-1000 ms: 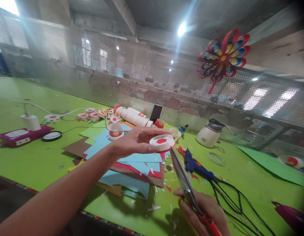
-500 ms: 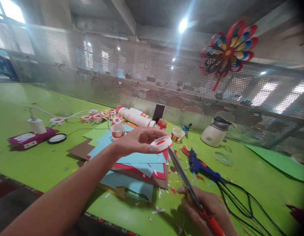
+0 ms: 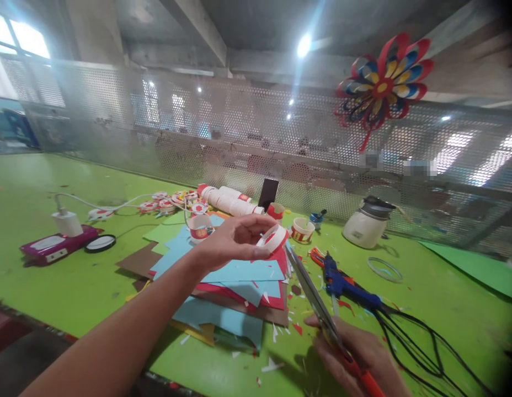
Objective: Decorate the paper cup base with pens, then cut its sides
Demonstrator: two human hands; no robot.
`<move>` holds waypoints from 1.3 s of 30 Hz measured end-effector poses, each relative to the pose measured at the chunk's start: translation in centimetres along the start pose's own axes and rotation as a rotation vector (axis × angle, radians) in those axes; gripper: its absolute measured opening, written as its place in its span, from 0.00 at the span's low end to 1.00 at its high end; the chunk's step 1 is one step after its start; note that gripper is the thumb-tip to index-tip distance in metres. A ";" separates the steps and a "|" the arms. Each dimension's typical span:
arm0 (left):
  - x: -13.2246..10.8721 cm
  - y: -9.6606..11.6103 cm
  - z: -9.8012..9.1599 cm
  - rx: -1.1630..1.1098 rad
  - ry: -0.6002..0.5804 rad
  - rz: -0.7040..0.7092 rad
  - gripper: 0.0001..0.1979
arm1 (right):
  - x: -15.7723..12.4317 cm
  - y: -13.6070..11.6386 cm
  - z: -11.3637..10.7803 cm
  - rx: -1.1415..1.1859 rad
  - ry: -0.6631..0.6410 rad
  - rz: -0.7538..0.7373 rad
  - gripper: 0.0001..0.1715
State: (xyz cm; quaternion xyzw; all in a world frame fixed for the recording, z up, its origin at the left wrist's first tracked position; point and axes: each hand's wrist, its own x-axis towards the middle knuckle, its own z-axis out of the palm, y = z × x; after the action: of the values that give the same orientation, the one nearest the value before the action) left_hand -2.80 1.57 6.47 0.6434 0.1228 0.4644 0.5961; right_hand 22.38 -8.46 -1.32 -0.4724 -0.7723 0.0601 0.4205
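Note:
My left hand (image 3: 235, 240) grips a shallow white paper cup base (image 3: 273, 239) with a red pattern inside, tilted between thumb and fingers. In my right hand (image 3: 359, 350) is a pair of scissors (image 3: 316, 300) with red handles, its blades pointing up toward the cup base. The blade tips are close to the rim; whether they touch it I cannot tell. Beneath my left hand lies a stack of coloured paper, with light blue sheets (image 3: 227, 270) on top. Small paper scraps (image 3: 272, 364) are scattered on the green table (image 3: 127, 342) below the scissors.
A blue glue gun (image 3: 342, 284) with a black cable (image 3: 421, 331) lies to the right. Behind are paper cups (image 3: 302, 230), white cup stacks (image 3: 235, 201) and a phone (image 3: 268, 193). A purple power strip (image 3: 59, 245) sits left, a white jug (image 3: 367, 223) at back right.
The cup base has been tipped in my left hand, so more of its white side wall shows. The scissors have come slightly away from the rim. The view has shifted a little.

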 end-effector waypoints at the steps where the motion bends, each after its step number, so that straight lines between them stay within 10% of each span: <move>1: 0.0 -0.1 0.2 -0.002 0.006 0.011 0.25 | 0.0 0.1 0.1 -0.021 0.001 -0.010 0.16; 39: -0.1 -1.9 3.0 0.035 0.119 0.087 0.24 | 0.8 -0.6 -1.3 -0.101 -0.024 -0.101 0.11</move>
State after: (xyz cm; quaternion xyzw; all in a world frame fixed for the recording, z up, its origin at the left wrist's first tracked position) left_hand 0.17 -0.01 5.13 0.6295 0.1382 0.5251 0.5558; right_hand 22.72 -8.59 0.33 -0.4527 -0.8022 0.0052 0.3893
